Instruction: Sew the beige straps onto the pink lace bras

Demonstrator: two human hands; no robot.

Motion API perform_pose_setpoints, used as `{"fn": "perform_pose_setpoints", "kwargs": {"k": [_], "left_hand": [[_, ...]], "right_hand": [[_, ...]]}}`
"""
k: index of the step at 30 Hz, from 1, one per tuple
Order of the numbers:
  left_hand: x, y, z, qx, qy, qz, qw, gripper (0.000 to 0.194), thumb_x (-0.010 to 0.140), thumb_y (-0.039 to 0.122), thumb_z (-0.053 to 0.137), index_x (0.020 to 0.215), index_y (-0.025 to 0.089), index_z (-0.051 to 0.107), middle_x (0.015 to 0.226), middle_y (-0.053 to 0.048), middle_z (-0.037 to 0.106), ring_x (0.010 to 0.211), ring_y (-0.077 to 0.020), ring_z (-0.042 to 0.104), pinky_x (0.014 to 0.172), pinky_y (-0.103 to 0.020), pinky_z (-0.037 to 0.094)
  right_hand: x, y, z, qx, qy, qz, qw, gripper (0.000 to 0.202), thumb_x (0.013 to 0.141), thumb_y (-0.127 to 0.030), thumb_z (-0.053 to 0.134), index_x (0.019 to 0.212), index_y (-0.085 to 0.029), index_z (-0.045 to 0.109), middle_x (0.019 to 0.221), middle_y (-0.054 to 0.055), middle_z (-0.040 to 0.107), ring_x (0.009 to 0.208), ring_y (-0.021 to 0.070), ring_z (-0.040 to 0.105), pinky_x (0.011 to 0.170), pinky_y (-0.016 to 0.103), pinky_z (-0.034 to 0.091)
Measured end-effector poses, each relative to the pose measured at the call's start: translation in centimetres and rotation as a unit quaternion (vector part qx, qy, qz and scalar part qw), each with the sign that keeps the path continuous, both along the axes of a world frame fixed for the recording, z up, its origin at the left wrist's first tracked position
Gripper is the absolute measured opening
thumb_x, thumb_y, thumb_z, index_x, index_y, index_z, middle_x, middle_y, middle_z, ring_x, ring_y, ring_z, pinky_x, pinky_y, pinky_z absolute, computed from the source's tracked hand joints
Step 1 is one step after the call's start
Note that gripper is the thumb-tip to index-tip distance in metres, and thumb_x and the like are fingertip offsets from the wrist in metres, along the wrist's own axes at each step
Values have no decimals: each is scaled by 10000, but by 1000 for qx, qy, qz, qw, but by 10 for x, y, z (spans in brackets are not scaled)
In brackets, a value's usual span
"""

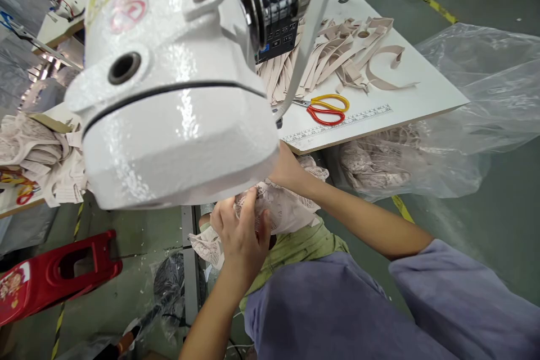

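A pale pink lace garment (278, 208) is bunched under the head of a white sewing machine (181, 140). My left hand (240, 230) grips its near left part, with the fingers bent over the lace and the thumb on the other side. From the right, my right hand (289, 169) reaches in at the garment's upper edge; its fingers are hidden behind the machine head. A loose lace end (208, 247) hangs to the left of my left hand. The needle area is out of sight behind the machine head.
Scissors (327, 109) and a printed ruler (337, 124) are on the white tabletop (422, 104), before a heap of beige straps (333, 56). A control panel (274, 0) stands behind. Bagged lace (375, 160) lies at right, a red stool (59, 275) at lower left.
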State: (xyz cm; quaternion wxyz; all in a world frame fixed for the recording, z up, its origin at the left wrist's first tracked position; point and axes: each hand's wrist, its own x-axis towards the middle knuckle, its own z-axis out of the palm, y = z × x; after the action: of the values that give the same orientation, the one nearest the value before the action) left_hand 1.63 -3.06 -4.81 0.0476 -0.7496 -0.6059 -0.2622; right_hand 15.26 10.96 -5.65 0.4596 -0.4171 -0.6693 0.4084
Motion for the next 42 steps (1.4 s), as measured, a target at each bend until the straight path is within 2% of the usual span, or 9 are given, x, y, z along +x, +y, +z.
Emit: {"fn": "perform_pose_setpoints", "kwargs": {"k": [3,5,10,14,17,22,29,37,42], "left_hand": [[-12,-3,-7,11,-81,38,996,431,934,302,604,1345,200,528,1309,-190,534,1236,-313,508,1036,-489,389],[-19,-4,-12,-29,-193,73,978,425,965,377,554,1350,202,518,1322,-179,530,1222,-290,530,1005,-453,442],[-29,10,-27,-164,-490,150,843,464,1022,536,352,1288,222,566,1292,-127,613,1251,-235,580,1037,-371,486],[-25,23,-31,-212,-610,127,753,509,1018,547,312,1269,207,597,1327,-119,638,1262,-239,600,1057,-389,500],[-23,26,-28,-219,-655,124,713,520,1008,556,353,1323,208,578,1379,-118,619,1341,-248,548,1081,-389,497],[-32,23,-34,-213,-652,178,706,564,995,599,377,1358,211,563,1459,-127,561,1452,-260,420,1128,-388,472],[-45,22,-52,-190,-642,185,720,564,998,599,359,1333,187,550,1406,-145,595,1336,-247,556,1122,-405,474],[-62,12,-52,-168,-617,198,743,527,982,611,352,1163,179,592,1311,-150,637,1266,-235,605,1070,-383,489],[-68,8,-47,-153,-608,197,754,492,977,595,372,1105,176,595,1250,-148,652,1220,-224,629,1052,-380,486]], "right_hand": [[6,-10,-7,-13,48,-31,998,206,866,-327,618,1032,-205,624,1234,86,607,790,155,577,749,306,525],[12,-18,-14,-43,70,-45,996,235,891,-359,616,1071,-209,617,1158,73,619,793,148,566,756,293,512],[21,-40,-31,-126,85,-14,988,265,929,-413,595,1111,-221,599,1027,42,613,771,146,545,737,300,497],[22,-52,-29,-144,88,7,986,285,942,-455,569,1117,-231,589,1019,45,615,823,169,577,748,316,501],[22,-57,-20,-159,80,14,984,278,939,-464,574,1112,-246,587,972,43,609,879,194,602,800,344,520],[22,-61,-10,-157,58,23,986,294,926,-485,578,1115,-260,595,959,57,615,893,218,615,791,365,548],[21,-62,-8,-151,42,24,987,327,897,-469,612,1146,-261,582,1131,89,625,1007,240,629,733,336,550],[18,-65,-1,-182,8,43,982,415,852,-456,675,1158,-241,496,1051,45,604,781,156,577,617,283,471],[10,-64,-1,-174,-4,27,984,434,855,-449,664,1170,-222,472,1014,24,555,770,141,536,685,302,474]]}}
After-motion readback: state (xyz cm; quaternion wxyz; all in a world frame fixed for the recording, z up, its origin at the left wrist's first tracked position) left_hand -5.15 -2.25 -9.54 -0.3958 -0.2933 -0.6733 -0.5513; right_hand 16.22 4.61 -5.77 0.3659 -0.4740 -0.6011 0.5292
